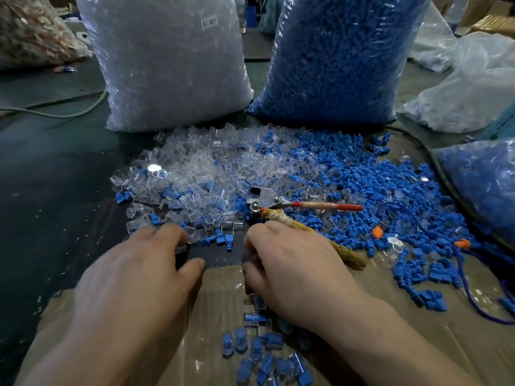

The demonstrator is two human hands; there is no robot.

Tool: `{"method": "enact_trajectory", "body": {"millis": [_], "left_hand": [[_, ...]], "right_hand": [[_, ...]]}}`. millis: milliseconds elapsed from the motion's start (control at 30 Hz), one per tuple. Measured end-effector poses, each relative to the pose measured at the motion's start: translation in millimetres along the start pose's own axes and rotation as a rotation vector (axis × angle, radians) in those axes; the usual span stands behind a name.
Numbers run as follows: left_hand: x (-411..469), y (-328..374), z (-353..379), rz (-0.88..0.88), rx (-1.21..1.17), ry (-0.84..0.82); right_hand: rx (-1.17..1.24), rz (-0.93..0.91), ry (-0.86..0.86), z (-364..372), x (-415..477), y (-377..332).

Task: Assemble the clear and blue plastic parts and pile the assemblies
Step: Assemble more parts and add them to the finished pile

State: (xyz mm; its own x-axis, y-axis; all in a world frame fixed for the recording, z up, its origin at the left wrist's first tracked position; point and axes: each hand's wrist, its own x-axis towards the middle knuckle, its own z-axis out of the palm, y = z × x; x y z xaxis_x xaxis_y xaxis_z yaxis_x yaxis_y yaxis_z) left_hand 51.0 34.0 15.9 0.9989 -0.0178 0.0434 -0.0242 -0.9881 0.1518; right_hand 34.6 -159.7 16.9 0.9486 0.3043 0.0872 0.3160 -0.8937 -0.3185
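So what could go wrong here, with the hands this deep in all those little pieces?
The metal pliers-like tool with a red handle lies just beyond the right hand; a reach might knock it. The small pile of blue-and-clear assemblies sits beside that wrist, so it could get scattered.

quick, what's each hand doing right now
Left hand: pinching a clear part, it seems.
Right hand: curled, contents hidden; cannot tell.

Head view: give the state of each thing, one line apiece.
Left hand, fingers curled; grip unclear.
Right hand, fingers curled down; grip unclear.
Pliers, lying flat, handles spread.
Clear bag, upright, full.
Blue bag, upright, full.
Clear parts, loose heap.
Blue parts, loose heap.
Assemblies, joined, small pile.
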Motion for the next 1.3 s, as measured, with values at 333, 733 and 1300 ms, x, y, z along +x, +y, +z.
{"method": "enact_trajectory", "body": {"millis": [333, 733, 1300], "left_hand": [[2.1, 8.0, 8.8, 0.08, -0.188, 0.068], [-14.3, 27.3, 3.9, 0.101, -0.745, 0.132], [-9.2, 24.6, 18.8, -0.184, -1.31, -0.016]], "right_hand": [[0.309, 0.14, 0.121, 0.0, -1.8, 9.1], [0.542, 0.184, 0.25, 0.6, -3.2, 9.1], [0.052, -0.019, 0.102, -7.2, -2.8, 13.0]]}}
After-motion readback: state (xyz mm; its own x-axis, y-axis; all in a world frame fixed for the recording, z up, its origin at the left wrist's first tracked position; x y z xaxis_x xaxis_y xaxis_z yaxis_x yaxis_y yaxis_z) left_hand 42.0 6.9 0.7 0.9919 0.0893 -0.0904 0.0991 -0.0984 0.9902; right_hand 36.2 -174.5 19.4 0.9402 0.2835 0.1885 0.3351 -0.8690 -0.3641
